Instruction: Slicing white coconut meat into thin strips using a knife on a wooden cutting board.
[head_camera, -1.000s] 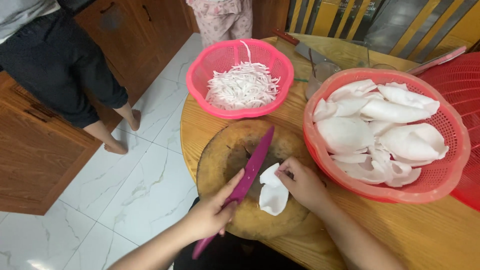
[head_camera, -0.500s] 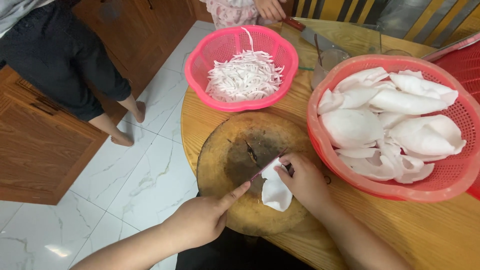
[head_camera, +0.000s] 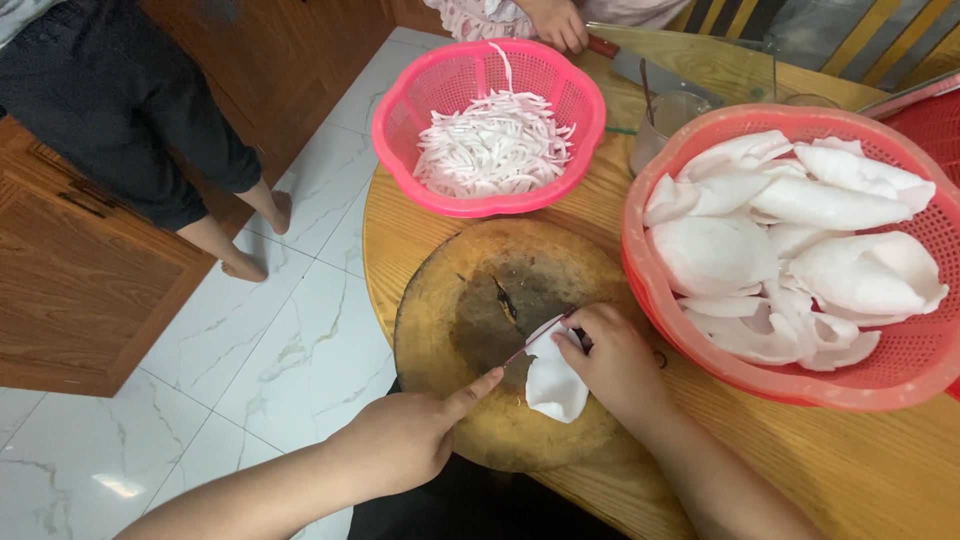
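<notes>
- Head view: left hand (head_camera: 400, 440) closed on a knife (head_camera: 535, 338), forefinger along its spine.
- Right hand (head_camera: 615, 355) pins a white slab (head_camera: 555, 385) on the board (head_camera: 460, 300); fingertips hold its top edge.
- The slab looks light, bendy and probably slick; best pressed flat near the cut.
- Baskets of slabs (head_camera: 900, 370) and strips (head_camera: 470, 80) sit on the tabletop (head_camera: 880, 470).

Left hand (head_camera: 400, 440) slices white piece (head_camera: 555, 385) steadied by right hand (head_camera: 610, 355).
</notes>
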